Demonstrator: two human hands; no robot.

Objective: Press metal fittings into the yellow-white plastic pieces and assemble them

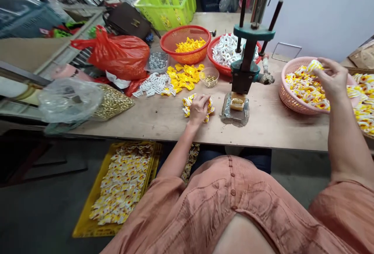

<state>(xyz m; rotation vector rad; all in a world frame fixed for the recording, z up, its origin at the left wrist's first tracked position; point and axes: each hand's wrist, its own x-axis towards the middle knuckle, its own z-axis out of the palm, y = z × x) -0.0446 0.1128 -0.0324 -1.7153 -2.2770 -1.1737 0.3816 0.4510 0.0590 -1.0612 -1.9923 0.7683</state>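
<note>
My right hand [333,76] is raised over the near-right rim of a pink basket [292,97], its fingers pinching a yellow-and-white plastic piece [314,66]. In the basket lie many similar pieces with orange-red spots. My left hand [199,110] is palm down on a small pile of yellow-and-white plastic pieces [187,104], fingers curled in among them; exactly what they grip is partly hidden. Between the hands stands a hand press [245,65] with a green head. Beneath it, a small pale block [237,103] sits on a tape-wrapped base [224,114].
Red baskets hold yellow parts [191,45] and white parts [226,49]. Loose white parts [153,84], yellow parts [184,78] and a small tub [209,78] of brass bits lie behind my left hand. Left are a red bag [119,57] and a bag of brass pieces [112,102].
</note>
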